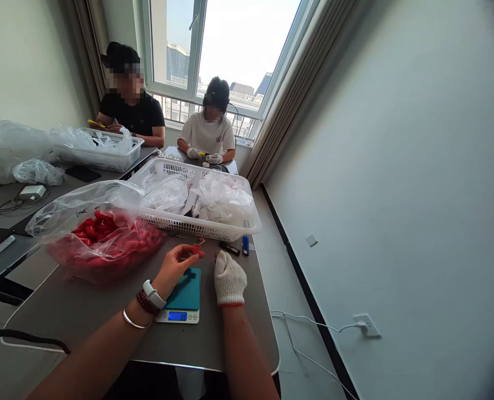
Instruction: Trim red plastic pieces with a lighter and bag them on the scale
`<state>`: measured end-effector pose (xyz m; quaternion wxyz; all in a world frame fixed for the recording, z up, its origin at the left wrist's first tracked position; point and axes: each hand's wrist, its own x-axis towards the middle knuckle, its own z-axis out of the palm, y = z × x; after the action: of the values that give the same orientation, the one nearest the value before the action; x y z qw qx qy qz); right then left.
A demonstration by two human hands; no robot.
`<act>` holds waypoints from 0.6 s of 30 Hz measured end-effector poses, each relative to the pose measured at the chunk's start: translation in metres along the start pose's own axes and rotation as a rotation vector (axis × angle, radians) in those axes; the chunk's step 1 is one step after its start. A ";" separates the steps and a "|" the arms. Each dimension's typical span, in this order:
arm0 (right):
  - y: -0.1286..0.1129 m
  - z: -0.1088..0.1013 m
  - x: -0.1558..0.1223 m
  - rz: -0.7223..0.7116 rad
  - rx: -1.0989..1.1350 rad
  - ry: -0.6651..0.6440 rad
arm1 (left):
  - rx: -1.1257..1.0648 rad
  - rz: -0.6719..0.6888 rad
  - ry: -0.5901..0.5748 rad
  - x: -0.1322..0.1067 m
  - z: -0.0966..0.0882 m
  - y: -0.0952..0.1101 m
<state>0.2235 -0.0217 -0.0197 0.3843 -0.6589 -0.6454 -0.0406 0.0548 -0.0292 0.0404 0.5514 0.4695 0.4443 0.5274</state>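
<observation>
My left hand (180, 264), bare with a watch and bracelets at the wrist, pinches a small red plastic piece (197, 251) above a digital scale. The scale (184, 297) has a teal plate and a lit blue display. In a white knit glove, my right hand (229, 278) is closed to the right of the scale; whatever its fingers may hold is hidden. A clear bag (117, 244) full of similar red pieces lies open on the left. Just beyond my right hand are a black utility-knife-like object (229, 248) and a blue lighter (246, 245).
A white basket (205, 228) with clear plastic bags stands across the table (105, 328). Two people (130, 114) sit beyond, one wearing gloves. A second basket (109, 161), a phone (82, 173) and a charger (33, 192) lie left. A cable (305, 316) runs along the floor at right.
</observation>
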 end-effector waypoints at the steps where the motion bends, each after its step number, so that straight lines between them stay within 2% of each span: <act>1: 0.000 0.000 0.000 0.025 -0.025 0.002 | -0.016 0.006 -0.004 0.000 0.000 0.000; 3: -0.003 -0.002 0.001 0.029 -0.079 -0.024 | -0.043 -0.001 0.001 0.001 0.000 -0.001; 7: -0.010 -0.010 0.005 -0.067 -0.110 -0.156 | -0.125 -0.050 0.021 0.005 -0.004 -0.010; 11: -0.012 -0.012 0.006 -0.052 -0.157 -0.240 | -0.354 -0.136 0.085 0.011 -0.007 -0.016; 14: -0.011 -0.014 0.006 -0.057 -0.132 -0.172 | -0.525 -0.212 0.119 0.014 -0.008 -0.016; 18: -0.018 -0.028 0.005 -0.228 0.104 0.072 | -0.549 -0.224 0.093 0.014 -0.008 -0.015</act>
<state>0.2214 -0.0356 0.0108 0.4336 -0.5586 -0.7031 -0.0741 0.0503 -0.0150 0.0244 0.6917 0.2263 0.3590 0.5844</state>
